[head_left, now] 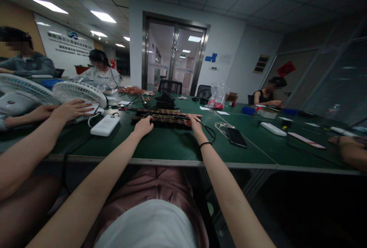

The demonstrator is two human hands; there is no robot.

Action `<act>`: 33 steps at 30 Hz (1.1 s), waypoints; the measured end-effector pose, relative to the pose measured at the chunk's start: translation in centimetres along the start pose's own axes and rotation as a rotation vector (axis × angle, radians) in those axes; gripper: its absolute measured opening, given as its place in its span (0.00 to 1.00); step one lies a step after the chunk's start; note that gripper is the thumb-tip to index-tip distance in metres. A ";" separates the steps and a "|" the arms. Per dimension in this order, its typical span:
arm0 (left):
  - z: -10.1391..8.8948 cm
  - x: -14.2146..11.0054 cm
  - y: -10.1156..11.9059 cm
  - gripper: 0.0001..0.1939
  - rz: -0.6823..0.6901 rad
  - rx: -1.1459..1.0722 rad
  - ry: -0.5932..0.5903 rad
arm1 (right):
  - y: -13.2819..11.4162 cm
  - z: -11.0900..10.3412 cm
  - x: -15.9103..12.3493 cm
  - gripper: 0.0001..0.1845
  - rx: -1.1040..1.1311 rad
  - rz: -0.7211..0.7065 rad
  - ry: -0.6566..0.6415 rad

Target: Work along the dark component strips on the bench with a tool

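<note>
A: Surroundings, with the clock centred on the strips and twelve pointing away from the wearer?

B: Black block-like object [165, 101] at twelve, just beyond them. Copper-coloured heap [132, 90] at eleven, clear plastic bag [219, 94] at two. White fan [82, 92] at ten; a neighbour's hand [73, 109] is beside it (not one of the wearer's). White power bank [105, 125] near nine. Phone [236, 137] at four, white cable [221, 128] beside it. A black cable [212, 130] loops nearer in, close to the wearer's right hand [195, 122].

A: And the strips [164, 115] themselves?

B: On the green table [169, 149], ahead of the wearer, running nine to three. Long, narrow, dark, lined with copper-gold glints.

A: Hands?

B: Left hand [144, 126] at eight, partly curled against the near edge; cannot tell whether it grips. Right at three, fingers bent beside a slim dark piece; its hold is likewise unreadable.

A: Obscured?

B: Fingertips blend into the dark strips, whose count is unclear. Another person's arm [352, 151] is cut off at three.
</note>
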State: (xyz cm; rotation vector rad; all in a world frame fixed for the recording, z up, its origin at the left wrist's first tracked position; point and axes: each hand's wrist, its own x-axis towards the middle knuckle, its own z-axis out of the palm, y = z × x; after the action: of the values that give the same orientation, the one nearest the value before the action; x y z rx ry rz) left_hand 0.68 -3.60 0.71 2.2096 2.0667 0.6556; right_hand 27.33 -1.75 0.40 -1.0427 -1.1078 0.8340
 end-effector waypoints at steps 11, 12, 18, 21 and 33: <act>-0.4 -0.3 0.2 0.20 0.000 0.005 -0.012 | -0.5 0.2 -0.3 0.07 0.043 0.050 0.014; -0.4 -0.2 0.1 0.20 0.002 0.001 -0.011 | -0.6 0.2 -0.3 0.07 0.040 0.052 0.014; 0.0 0.1 -0.2 0.20 0.007 -0.008 0.001 | -0.6 0.1 -0.4 0.08 0.027 0.045 0.015; 0.1 0.1 -0.2 0.20 0.016 -0.004 0.006 | -0.5 0.2 -0.4 0.08 0.021 0.041 0.020; -0.2 -0.1 0.0 0.19 0.010 0.008 -0.006 | -0.7 0.1 -0.5 0.08 0.028 0.042 0.008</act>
State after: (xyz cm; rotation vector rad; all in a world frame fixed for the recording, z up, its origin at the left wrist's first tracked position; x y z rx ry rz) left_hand 0.58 -3.74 0.88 2.2244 2.0606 0.6414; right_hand 27.09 -2.43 0.94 -1.0484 -1.0678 0.8755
